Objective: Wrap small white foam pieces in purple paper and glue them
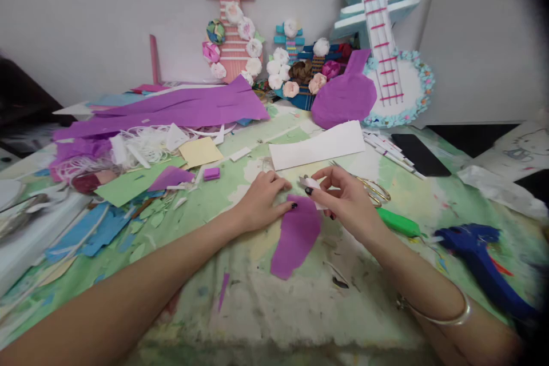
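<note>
A cut piece of purple paper lies flat on the table in front of me. My left hand rests at its upper left edge, fingers apart, with the thumb tip on the paper. Over the upper right corner of that piece, my right hand pinches a small white piece between thumb and fingers. A small greyish tip shows beside the white piece; I cannot make out what it is. Gold-handled scissors lie just behind the right hand, partly hidden by it. Beyond both hands is a white strip.
On the right lie a green cutter, a blue glue gun and a black phone. Paper scraps and purple sheets crowd the left. Flower-decorated instrument models and a purple guitar shape lean along the wall.
</note>
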The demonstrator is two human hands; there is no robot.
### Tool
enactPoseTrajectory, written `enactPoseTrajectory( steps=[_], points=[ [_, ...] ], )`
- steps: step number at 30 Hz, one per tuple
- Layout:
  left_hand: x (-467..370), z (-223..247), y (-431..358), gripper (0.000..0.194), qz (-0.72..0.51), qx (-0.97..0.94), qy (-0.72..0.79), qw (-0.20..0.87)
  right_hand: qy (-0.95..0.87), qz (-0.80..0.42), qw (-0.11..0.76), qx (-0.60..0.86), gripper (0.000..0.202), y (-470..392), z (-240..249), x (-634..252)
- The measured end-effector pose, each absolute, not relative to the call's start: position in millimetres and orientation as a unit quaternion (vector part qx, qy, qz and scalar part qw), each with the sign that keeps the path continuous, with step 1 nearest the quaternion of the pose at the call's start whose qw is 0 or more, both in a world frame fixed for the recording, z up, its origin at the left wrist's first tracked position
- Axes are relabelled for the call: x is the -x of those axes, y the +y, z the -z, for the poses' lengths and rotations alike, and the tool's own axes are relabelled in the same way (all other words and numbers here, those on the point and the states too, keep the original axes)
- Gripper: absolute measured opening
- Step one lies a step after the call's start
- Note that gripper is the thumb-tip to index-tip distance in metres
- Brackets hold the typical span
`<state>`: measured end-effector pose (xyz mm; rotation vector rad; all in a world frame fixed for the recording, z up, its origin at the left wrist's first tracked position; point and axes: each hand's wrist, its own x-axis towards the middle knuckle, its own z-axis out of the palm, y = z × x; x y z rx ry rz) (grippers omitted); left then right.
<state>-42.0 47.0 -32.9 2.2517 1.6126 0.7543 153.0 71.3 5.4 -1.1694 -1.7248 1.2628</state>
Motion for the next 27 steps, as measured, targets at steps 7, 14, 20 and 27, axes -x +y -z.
enactPoseTrajectory(
  steps=[7, 14, 20, 27],
  points=[
    [35.6, 27.1, 45.4, 0.004, -0.306, -0.745, 0.56, 0.193, -0.622, -0.582, 0.379, 0.361, 0.032, 63.5, -5.6, -147.1],
    [50.2, 16.3, 33.1, 0.003, -0.321, -0.59, 0.715, 0.195, -0.694, -0.53, 0.354, 0.335, 0.019, 62.9, -0.6, -147.1],
    [71.7, 13.4, 30.7, 0.014, -0.278, -0.568, 0.729, 0.264, -0.793, -0.416, 0.313, 0.317, 0.018, 61.0, 13.2, -140.8],
    [92.6, 11.1, 39.2, 0.018, -0.261, -0.56, 0.656, 0.433, -0.877, -0.272, 0.181, 0.352, 0.015, 55.9, 10.3, -136.7]
  ],
)
